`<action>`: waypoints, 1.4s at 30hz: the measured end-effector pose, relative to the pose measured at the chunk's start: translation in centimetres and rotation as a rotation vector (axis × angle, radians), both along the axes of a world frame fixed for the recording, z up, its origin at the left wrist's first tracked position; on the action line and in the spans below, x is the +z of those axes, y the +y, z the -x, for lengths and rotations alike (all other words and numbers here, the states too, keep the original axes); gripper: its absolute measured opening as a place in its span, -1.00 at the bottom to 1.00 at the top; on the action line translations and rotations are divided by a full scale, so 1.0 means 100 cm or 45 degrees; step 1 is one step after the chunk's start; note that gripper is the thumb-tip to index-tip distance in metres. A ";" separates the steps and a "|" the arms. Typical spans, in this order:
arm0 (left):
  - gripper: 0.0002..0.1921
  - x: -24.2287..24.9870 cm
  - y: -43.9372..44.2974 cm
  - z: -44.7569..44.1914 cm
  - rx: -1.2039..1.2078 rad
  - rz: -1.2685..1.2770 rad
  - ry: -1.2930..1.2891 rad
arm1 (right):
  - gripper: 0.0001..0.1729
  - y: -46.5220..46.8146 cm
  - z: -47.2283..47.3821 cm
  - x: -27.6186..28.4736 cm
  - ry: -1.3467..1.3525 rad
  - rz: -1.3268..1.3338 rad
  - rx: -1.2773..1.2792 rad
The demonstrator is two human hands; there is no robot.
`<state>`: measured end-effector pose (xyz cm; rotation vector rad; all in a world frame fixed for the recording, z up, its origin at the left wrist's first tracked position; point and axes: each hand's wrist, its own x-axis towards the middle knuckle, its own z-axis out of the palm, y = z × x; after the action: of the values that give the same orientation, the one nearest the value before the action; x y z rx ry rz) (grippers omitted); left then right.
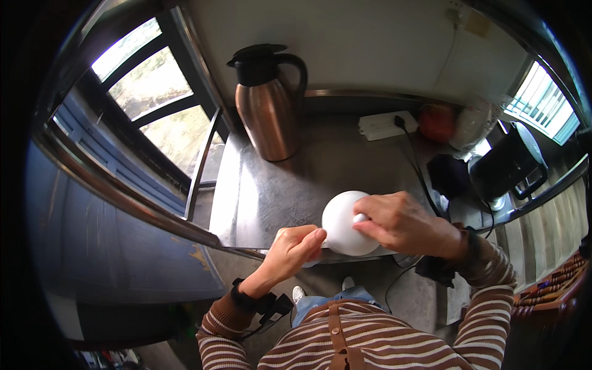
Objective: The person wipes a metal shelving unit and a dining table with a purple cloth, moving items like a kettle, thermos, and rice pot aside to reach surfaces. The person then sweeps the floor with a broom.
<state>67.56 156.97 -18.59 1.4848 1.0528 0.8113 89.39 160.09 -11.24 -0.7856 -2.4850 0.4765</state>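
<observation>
A white, round, domed lid (343,217) with a small knob appears near the counter's front edge. My right hand (397,226) pinches the knob between thumb and fingers. At the lid's left rim, my left hand (293,249) is curled with its thumb on top, seemingly around the handle of the white vessel below. The lid and my fingers hide most of that vessel and the handle. Behind them on the grey counter (286,199) stands a copper-coloured thermal carafe (270,118) with a black lid and handle, upright and apart from both hands.
A white power strip (386,125) with a black plug and cord lies at the back. To the right are a red item (436,122), a clear plastic bag (476,122) and a black electric kettle (504,159). A window (152,92) is at the left.
</observation>
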 end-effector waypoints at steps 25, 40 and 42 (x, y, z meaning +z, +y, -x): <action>-0.57 -0.023 -0.004 0.015 0.319 0.135 -0.134 | -0.51 0.164 -0.217 -0.153 -0.377 -0.064 -0.575; -0.62 -0.022 -0.015 0.047 0.372 0.125 -0.147 | -0.33 0.142 -0.046 -0.155 -0.593 0.013 -0.322; -0.63 -0.023 -0.015 0.049 0.383 0.118 -0.114 | -0.35 0.184 -0.019 -0.169 -0.477 -0.100 -0.253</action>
<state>62.65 155.48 -20.86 1.2167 1.2466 1.0155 91.27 178.45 -28.15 -1.1645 -2.7012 0.1701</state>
